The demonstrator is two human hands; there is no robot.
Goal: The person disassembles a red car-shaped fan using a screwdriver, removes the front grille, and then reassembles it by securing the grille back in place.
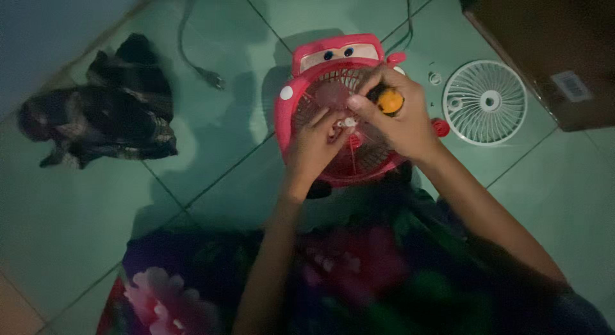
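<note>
Fan, red and car-shaped, lying on green tiled floor at twelve o'clock from lap. Right hand closed around orange-handled screwdriver over hub; left hand pinching hub, fingers narrow. White grille at three o'clock; dark cloth at nine.

You have a red car-shaped fan lying face-up on the green tiles, its grille open; the orange-and-black tool over it looks like a screwdriver handle.
</note>
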